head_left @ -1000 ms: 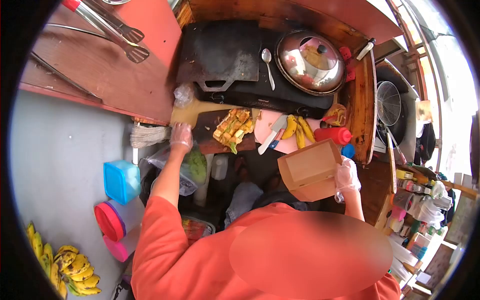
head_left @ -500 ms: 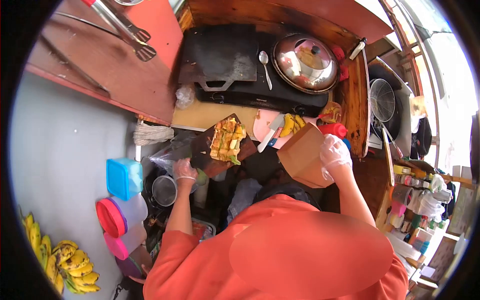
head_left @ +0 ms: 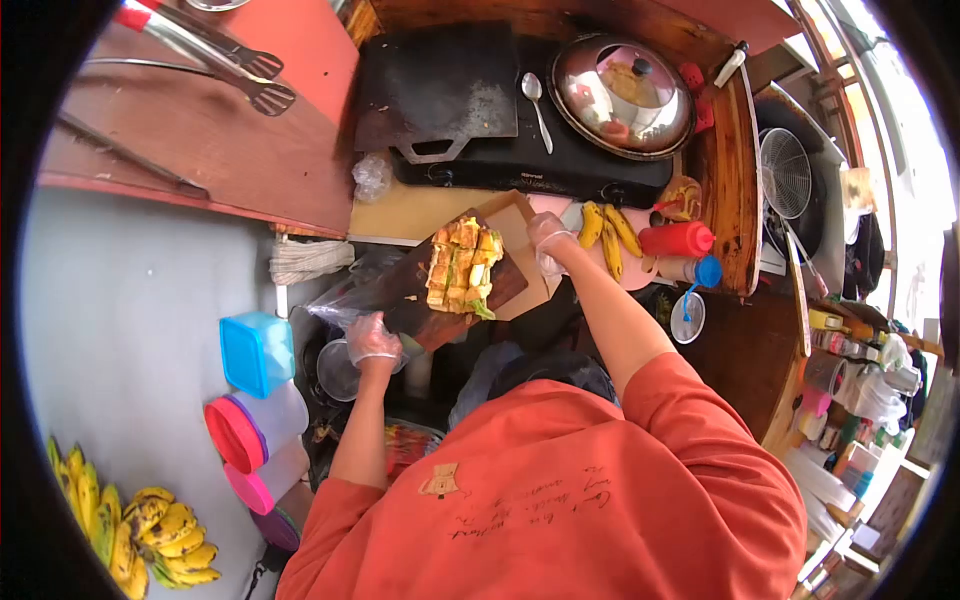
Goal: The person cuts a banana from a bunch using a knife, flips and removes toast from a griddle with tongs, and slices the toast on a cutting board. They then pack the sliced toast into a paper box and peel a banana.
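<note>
My left hand point(head_left: 373, 340), in a clear plastic glove, is closed on the near left end of a dark cutting board point(head_left: 512, 281). Golden-brown toasted bread point(head_left: 464, 265), cut into pieces, lies on the board, with a bit of green at its near end. Gloved as well, my right hand point(head_left: 549, 242) grips the side of a brown cardboard box point(head_left: 541, 291). The box sits against the board's right end, and part of it is hidden behind the board. Bananas point(head_left: 604, 235) lie just right of my right hand.
Behind the board is a black stove point(head_left: 520, 178) with a griddle plate point(head_left: 435, 85), a spoon point(head_left: 537, 110) and a lidded pan point(head_left: 625, 95). A red squeeze bottle point(head_left: 676, 239) lies at right. Plastic tubs point(head_left: 257, 352) and more bananas point(head_left: 165, 535) are at left.
My right hand has brought the box leftward, from the right side up against the board. The board with the bread has shifted slightly right. My left hand keeps its hold.
</note>
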Demonstrator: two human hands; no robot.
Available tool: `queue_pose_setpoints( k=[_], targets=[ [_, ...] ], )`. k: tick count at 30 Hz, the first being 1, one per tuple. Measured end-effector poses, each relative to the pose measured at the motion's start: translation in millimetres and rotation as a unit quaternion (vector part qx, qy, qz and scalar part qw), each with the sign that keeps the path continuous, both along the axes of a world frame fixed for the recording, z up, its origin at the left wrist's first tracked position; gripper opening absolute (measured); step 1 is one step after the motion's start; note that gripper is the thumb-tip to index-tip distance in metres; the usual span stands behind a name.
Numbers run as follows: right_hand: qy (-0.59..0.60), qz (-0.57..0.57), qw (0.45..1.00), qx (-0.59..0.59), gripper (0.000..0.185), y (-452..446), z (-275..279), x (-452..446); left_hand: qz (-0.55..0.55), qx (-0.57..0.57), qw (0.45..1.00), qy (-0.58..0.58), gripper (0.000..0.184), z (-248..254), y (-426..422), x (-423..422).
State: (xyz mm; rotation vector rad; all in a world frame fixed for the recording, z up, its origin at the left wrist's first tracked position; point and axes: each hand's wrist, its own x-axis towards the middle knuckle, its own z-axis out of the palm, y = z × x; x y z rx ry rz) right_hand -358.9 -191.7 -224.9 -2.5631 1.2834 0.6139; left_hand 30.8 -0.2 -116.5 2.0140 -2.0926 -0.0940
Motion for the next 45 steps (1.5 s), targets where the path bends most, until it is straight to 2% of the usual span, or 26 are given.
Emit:
queue_pose_setpoints(
  k=[1, 4, 5, 7, 8, 10, 11, 12, 14, 16, 17, 18, 20, 21, 22, 24, 25, 26, 28, 29, 32, 37, 39, 43, 44, 45],
  targets=[
    [0.018, -0.023, 1.0, -0.005, 0.019, 2, -7, 3, -0.005, 0.005, 1.0, 0.002, 0.038, -5, -5, -1],
    [0.034, -0.058, 0.998, -0.021, 0.023, 18, 42, 8, 0.007, 0.027, 1.0, -0.006, 0.042, -18, -12, -4],
    [0.038, -0.063, 0.997, -0.02, 0.023, 20, 43, 7, 0.013, 0.037, 0.999, -0.01, 0.044, -25, -15, -2],
    [0.076, 0.021, 0.997, -0.009, 0.026, 21, 49, 5, 0.014, 0.044, 0.999, -0.012, 0.045, -34, -21, 3],
    [0.077, 0.016, 0.997, -0.01, 0.026, 25, 50, 6, 0.016, 0.044, 0.999, -0.015, 0.045, -34, -23, 4],
    [0.042, -0.089, 0.989, -0.107, 0.027, 38, 54, 8, 0.015, 0.043, 0.999, -0.018, 0.044, -34, -28, 7],
    [0.042, -0.094, 0.989, -0.108, 0.027, 39, 48, 7, 0.002, 0.035, 0.999, -0.026, 0.044, -33, -31, 8],
    [-0.043, -0.155, 0.978, -0.129, 0.027, 42, 42, 7, -0.011, 0.027, 0.999, -0.034, 0.043, -32, -34, 9],
    [-0.13, -0.219, 0.955, -0.151, 0.028, 43, 41, 6, -0.026, 0.03, 0.999, -0.034, 0.044, -30, -40, 12],
    [-0.026, -0.17, 0.979, -0.114, 0.031, 42, 50, 6, -0.034, 0.034, 0.998, -0.037, 0.044, -28, -43, 16],
    [-0.029, -0.169, 0.979, -0.114, 0.031, 42, 37, 0, -0.024, 0.043, 0.998, -0.033, 0.045, -28, -44, 14],
    [-0.092, -0.228, 0.962, -0.12, 0.034, 43, 50, -3, -0.013, 0.051, 0.998, -0.029, 0.045, -27, -46, 13],
    [-0.286, -0.344, 0.883, -0.141, 0.039, 48, 86, -3, -0.018, 0.053, 0.998, -0.032, 0.045, -23, -47, 12],
    [-0.345, -0.337, 0.863, -0.15, 0.043, 48, 116, 1, -0.027, 0.056, 0.998, -0.033, 0.045, -22, -48, 13],
    [-0.382, -0.3, 0.86, -0.154, 0.046, 47, 150, 7, -0.023, 0.089, 0.995, -0.044, 0.044, -23, -50, 15],
    [-0.388, -0.165, 0.897, -0.136, 0.054, 39, 214, 21, -0.024, 0.099, 0.993, -0.054, 0.044, -28, -52, 19],
    [-0.385, -0.032, 0.914, -0.121, 0.062, 36, 229, 30, -0.031, 0.108, 0.992, -0.064, 0.044, -29, -54, 20],
    [-0.387, -0.026, 0.914, -0.119, 0.062, 33, 236, 42, -0.035, 0.087, 0.994, -0.056, 0.042, -25, -55, 17],
    [-0.298, 0.183, 0.936, -0.026, 0.085, 26, 241, 69, -0.025, 0.104, 0.992, -0.066, 0.042, -23, -55, 16],
    [-0.297, 0.188, 0.936, -0.027, 0.085, 21, 239, 79, -0.02, 0.12, 0.99, -0.075, 0.042, -20, -58, 14],
    [-0.147, 0.374, 0.915, 0.042, 0.098, 15, 235, 111, -0.018, 0.129, 0.99, -0.06, 0.04, -10, -60, 12],
    [-0.085, 0.441, 0.893, 0.027, 0.096, 5, 198, 145, -0.009, 0.113, 0.993, -0.046, 0.04, -17, -61, 14],
    [-0.023, 0.465, 0.884, 0.052, 0.103, 2, 203, 154, -0.01, 0.109, 0.993, -0.046, 0.04, -26, -60, 18],
    [-0.008, 0.48, 0.873, 0.085, 0.096, -3, 199, 159, -0.032, 0.073, 0.997, -0.01, 0.04, -30, -57, 22],
    [-0.022, 0.493, 0.868, 0.056, 0.088, -4, 198, 160, -0.032, 0.064, 0.997, 0.002, 0.04, -29, -58, 21],
    [-0.021, 0.496, 0.866, 0.058, 0.088, -5, 196, 161, -0.029, 0.065, 0.997, 0.004, 0.04, -27, -58, 21]
  ],
)
